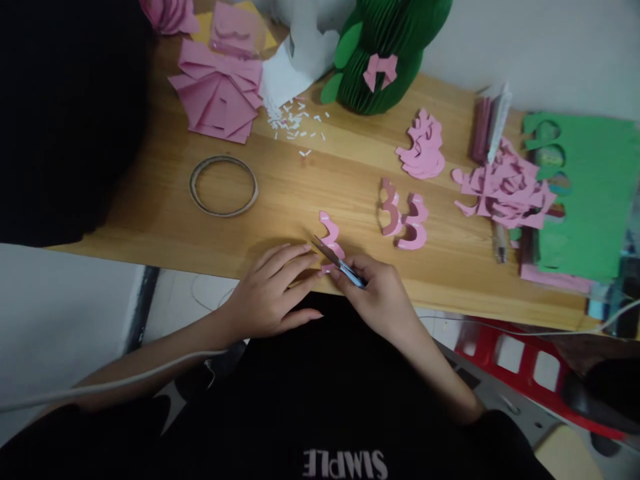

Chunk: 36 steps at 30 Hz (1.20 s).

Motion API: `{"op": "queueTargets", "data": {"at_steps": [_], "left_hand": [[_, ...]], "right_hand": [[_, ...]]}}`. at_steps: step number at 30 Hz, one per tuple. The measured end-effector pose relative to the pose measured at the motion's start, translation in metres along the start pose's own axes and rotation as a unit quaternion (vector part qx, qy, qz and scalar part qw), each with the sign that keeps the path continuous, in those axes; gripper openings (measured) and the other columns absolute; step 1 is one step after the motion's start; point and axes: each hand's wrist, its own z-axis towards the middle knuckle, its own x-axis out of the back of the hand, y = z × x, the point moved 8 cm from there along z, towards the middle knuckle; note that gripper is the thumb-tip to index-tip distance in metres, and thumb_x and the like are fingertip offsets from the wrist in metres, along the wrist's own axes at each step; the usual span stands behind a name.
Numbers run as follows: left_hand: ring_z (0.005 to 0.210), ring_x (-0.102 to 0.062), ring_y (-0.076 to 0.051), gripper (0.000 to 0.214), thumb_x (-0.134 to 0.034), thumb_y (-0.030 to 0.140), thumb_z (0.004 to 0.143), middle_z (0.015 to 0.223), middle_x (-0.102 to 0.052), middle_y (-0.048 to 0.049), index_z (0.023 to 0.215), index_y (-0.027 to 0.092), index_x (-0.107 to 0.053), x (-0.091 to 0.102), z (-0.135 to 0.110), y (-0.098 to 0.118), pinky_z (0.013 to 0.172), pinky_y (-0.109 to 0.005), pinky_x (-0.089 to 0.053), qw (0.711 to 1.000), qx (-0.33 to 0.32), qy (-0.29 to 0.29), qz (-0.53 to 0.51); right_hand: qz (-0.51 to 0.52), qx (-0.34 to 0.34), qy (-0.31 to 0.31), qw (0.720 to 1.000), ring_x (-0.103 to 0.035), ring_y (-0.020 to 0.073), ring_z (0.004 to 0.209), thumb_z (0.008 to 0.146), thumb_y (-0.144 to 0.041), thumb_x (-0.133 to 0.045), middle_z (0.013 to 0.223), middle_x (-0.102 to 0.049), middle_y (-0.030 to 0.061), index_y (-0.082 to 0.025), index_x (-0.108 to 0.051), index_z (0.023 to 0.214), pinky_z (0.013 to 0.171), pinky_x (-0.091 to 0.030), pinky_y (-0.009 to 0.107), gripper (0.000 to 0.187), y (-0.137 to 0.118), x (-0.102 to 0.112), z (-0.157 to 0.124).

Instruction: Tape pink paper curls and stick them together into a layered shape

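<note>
My right hand (383, 293) is closed around small scissors (337, 261) with blue handles, their blades lying against a pink cut-out paper shape (331, 237) at the front edge of the wooden table (280, 207). My left hand (273, 293) rests flat beside it with fingers stretched out, fingertips close to the lower end of the pink shape. Whether those fingertips press on the paper is unclear.
Two more pink shapes (405, 220) lie to the right, with piles of pink cut-outs (425, 147) and scraps (505, 190) beyond. A tape roll (223, 185), folded pink paper (220, 93), a green paper cactus (385, 47) and green sheet (585, 193) surround them. A red stool (525, 373) stands below right.
</note>
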Motion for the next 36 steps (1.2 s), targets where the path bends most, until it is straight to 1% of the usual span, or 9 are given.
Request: {"op": "queueTargets", "data": {"at_steps": [4, 7, 15, 19, 24, 29, 33, 36], "left_hand": [[0.119, -0.057, -0.032, 0.050, -0.049, 0.052, 0.095, 0.117, -0.067, -0.0178, 0.115, 0.009, -0.067, -0.001, 0.000, 0.002, 0.099, -0.046, -0.049, 1.000, -0.004, 0.004, 0.014], [0.117, -0.058, -0.031, 0.051, -0.046, 0.052, 0.096, 0.117, -0.068, -0.0179, 0.114, 0.009, -0.067, -0.002, 0.000, 0.003, 0.098, -0.045, -0.050, 1.000, -0.007, 0.004, 0.029], [0.116, -0.060, -0.030, 0.051, -0.047, 0.053, 0.096, 0.117, -0.069, -0.0171, 0.114, 0.010, -0.067, -0.003, -0.003, 0.003, 0.096, -0.044, -0.050, 0.999, -0.005, 0.015, 0.037], [0.117, -0.060, -0.029, 0.049, -0.047, 0.053, 0.096, 0.117, -0.069, -0.0167, 0.112, 0.011, -0.067, -0.002, -0.003, 0.003, 0.096, -0.043, -0.050, 0.999, -0.008, 0.019, 0.032], [0.118, -0.060, -0.030, 0.049, -0.048, 0.052, 0.095, 0.117, -0.070, -0.0164, 0.113, 0.009, -0.067, -0.001, -0.002, 0.003, 0.096, -0.042, -0.051, 0.999, -0.009, 0.025, 0.030], [0.120, -0.059, -0.029, 0.047, -0.051, 0.053, 0.094, 0.122, -0.068, -0.0141, 0.116, 0.014, -0.066, -0.005, -0.003, 0.001, 0.098, -0.042, -0.050, 1.000, 0.007, 0.020, 0.019], [0.118, -0.061, -0.028, 0.047, -0.048, 0.052, 0.096, 0.122, -0.069, -0.0140, 0.114, 0.014, -0.067, -0.006, -0.004, 0.003, 0.097, -0.041, -0.050, 0.998, 0.001, 0.030, 0.048], [0.114, -0.063, -0.028, 0.047, -0.047, 0.051, 0.097, 0.118, -0.071, -0.0147, 0.109, 0.012, -0.068, -0.004, -0.002, 0.007, 0.094, -0.039, -0.051, 0.996, -0.015, 0.043, 0.073]], "right_hand": [[-0.028, 0.003, 0.000, 1.000, -0.055, 0.0138, 0.061, 0.086, -0.027, -0.060, 0.069, -0.064, 0.0014, -0.016, -0.068, 0.082, 0.059, -0.039, 0.025, 0.015, -0.001, -0.003, 0.002], [-0.041, 0.004, 0.000, 0.999, -0.058, 0.0159, 0.064, 0.086, -0.028, -0.060, 0.073, -0.067, 0.0034, -0.016, -0.068, 0.084, 0.061, -0.041, 0.026, 0.015, -0.001, -0.005, 0.004], [-0.074, 0.014, -0.004, 0.997, -0.057, 0.0165, 0.062, 0.086, -0.028, -0.058, 0.071, -0.066, 0.0039, -0.017, -0.066, 0.079, 0.060, -0.041, 0.027, 0.015, -0.002, -0.006, 0.007], [-0.084, 0.009, 0.002, 0.996, -0.054, 0.0150, 0.057, 0.085, -0.028, -0.059, 0.063, -0.063, 0.0020, -0.017, -0.064, 0.073, 0.055, -0.037, 0.026, 0.017, -0.003, -0.004, 0.008], [-0.096, 0.003, 0.006, 0.995, -0.053, 0.0148, 0.056, 0.084, -0.027, -0.061, 0.061, -0.062, 0.0014, -0.017, -0.064, 0.072, 0.054, -0.037, 0.025, 0.016, -0.004, -0.004, 0.008], [-0.119, 0.002, 0.002, 0.993, -0.052, 0.0149, 0.055, 0.082, -0.026, -0.061, 0.059, -0.061, 0.0013, -0.018, -0.065, 0.070, 0.053, -0.036, 0.025, 0.015, -0.006, -0.005, 0.009], [-0.141, -0.012, 0.006, 0.990, -0.051, 0.0145, 0.054, 0.080, -0.024, -0.062, 0.057, -0.061, 0.0011, -0.017, -0.066, 0.069, 0.052, -0.035, 0.025, 0.014, -0.007, -0.004, 0.011], [-0.163, -0.026, 0.011, 0.986, -0.051, 0.0145, 0.052, 0.078, -0.025, -0.064, 0.055, -0.060, 0.0008, -0.017, -0.066, 0.069, 0.051, -0.033, 0.025, 0.012, -0.007, -0.002, 0.012]]}}
